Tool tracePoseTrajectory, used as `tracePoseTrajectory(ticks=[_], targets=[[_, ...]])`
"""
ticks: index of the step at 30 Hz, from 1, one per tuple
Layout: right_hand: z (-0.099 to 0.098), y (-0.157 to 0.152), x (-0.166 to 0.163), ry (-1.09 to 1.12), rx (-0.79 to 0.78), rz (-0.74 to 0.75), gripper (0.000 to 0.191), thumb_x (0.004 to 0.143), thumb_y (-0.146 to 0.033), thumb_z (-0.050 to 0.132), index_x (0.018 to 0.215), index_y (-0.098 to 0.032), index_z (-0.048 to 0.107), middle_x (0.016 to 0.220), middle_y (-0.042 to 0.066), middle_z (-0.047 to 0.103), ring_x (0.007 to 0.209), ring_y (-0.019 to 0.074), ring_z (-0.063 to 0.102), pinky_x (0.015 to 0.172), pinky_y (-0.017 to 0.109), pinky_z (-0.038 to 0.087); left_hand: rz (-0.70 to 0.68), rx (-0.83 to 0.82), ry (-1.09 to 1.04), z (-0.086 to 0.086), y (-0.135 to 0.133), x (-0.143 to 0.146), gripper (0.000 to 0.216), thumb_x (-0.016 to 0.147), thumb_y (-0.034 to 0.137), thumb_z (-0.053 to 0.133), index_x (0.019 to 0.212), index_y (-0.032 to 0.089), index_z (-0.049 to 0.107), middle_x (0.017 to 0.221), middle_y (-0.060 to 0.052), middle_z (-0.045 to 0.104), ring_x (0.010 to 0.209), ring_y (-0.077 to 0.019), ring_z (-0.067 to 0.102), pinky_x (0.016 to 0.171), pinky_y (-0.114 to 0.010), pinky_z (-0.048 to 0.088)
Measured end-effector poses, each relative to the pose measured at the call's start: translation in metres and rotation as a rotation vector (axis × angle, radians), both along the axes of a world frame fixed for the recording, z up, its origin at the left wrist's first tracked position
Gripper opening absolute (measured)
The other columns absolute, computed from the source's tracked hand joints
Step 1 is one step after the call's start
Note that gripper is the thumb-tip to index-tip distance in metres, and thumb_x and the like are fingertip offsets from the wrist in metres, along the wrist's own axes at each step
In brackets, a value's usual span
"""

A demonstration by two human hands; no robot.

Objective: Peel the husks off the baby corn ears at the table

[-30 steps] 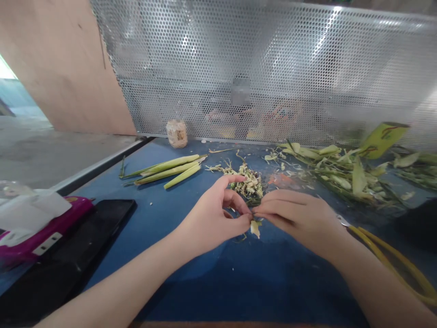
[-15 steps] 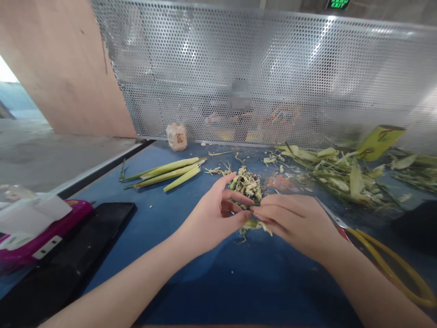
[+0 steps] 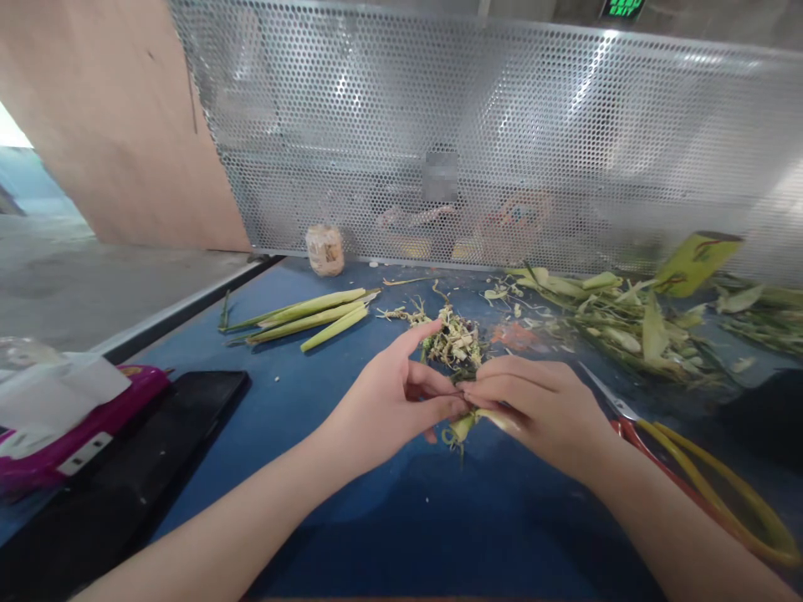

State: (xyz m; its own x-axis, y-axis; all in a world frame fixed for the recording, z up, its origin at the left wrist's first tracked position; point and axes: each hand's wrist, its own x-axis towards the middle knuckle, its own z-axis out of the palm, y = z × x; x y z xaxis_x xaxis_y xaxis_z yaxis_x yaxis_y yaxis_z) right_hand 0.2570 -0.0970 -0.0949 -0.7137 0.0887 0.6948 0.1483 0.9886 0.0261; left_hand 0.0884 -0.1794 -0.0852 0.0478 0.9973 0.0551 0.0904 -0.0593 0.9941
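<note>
My left hand and my right hand meet above the blue tabletop. Both pinch a small strip of green plant, with thumb and fingertips almost touching. The left index finger points up and forward, apart from the pinch. Pale, curled ends of the strip hang below the fingers, while its middle is hidden by them. Just beyond the fingertips lies a pile of shredded plant bits. Open scissors with red and yellow handles lie beside my right hand, partly under the forearm.
Several green stalks lie to the left. At the right spreads a heap of leaves and husks near a yellow card. A twine roll stands by the perforated metal screen. A black phone-like slab and magenta power strip occupy the left.
My fingertips have shifted slightly, and the left fingers have curled closer to the right ones. More of the strip's pale, curled end shows below them.
</note>
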Motion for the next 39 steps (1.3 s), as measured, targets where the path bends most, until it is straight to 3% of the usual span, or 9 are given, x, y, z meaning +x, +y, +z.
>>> tracePoseTrajectory(ticks=[14,27,34,39], targets=[[0.002,0.001,-0.001,-0.003,-0.028,0.013,0.008,0.078,-0.012,0.052,0.077,-0.019,0.056,0.073,0.0,0.064,0.066,0.0095,0.059,0.056,0.019,0.044,-0.063,0.015,0.012,0.002,-0.005,0.001,0.069,0.079,0.023,0.049,0.135,0.028,0.01,0.083,-0.003,0.063,0.067,-0.0131,0.058,0.061,-0.029,0.05],[-0.003,-0.001,-0.006,0.118,0.097,-0.088,0.01,0.078,-0.014,0.052,0.081,-0.017,0.061,0.075,0.003,0.065,0.067,0.0096,0.061,0.06,0.019,0.046,0.081,0.089,0.01,0.005,0.001,0.005,0.06,0.076,0.023,0.052,0.129,0.025,0.024,0.072,0.0,0.063,0.055,-0.0102,0.057,0.059,-0.025,0.048],[-0.003,-0.001,-0.008,0.129,-0.119,-0.022,0.011,0.078,-0.015,0.05,0.076,-0.019,0.061,0.073,0.002,0.064,0.066,0.0084,0.059,0.061,0.018,0.046,0.119,0.052,0.142,0.0,0.0,-0.002,0.058,0.075,0.021,0.052,0.127,0.021,0.028,0.07,-0.002,0.065,0.056,-0.0129,0.058,0.057,-0.027,0.046],[-0.006,0.001,-0.011,0.113,-0.29,-0.025,0.011,0.078,-0.017,0.05,0.073,-0.018,0.059,0.069,0.002,0.061,0.061,0.0098,0.055,0.056,0.02,0.044,0.182,-0.02,0.043,0.0,0.004,-0.003,0.054,0.074,0.018,0.053,0.124,0.019,0.032,0.077,-0.005,0.067,0.064,-0.0138,0.061,0.064,-0.03,0.048]])
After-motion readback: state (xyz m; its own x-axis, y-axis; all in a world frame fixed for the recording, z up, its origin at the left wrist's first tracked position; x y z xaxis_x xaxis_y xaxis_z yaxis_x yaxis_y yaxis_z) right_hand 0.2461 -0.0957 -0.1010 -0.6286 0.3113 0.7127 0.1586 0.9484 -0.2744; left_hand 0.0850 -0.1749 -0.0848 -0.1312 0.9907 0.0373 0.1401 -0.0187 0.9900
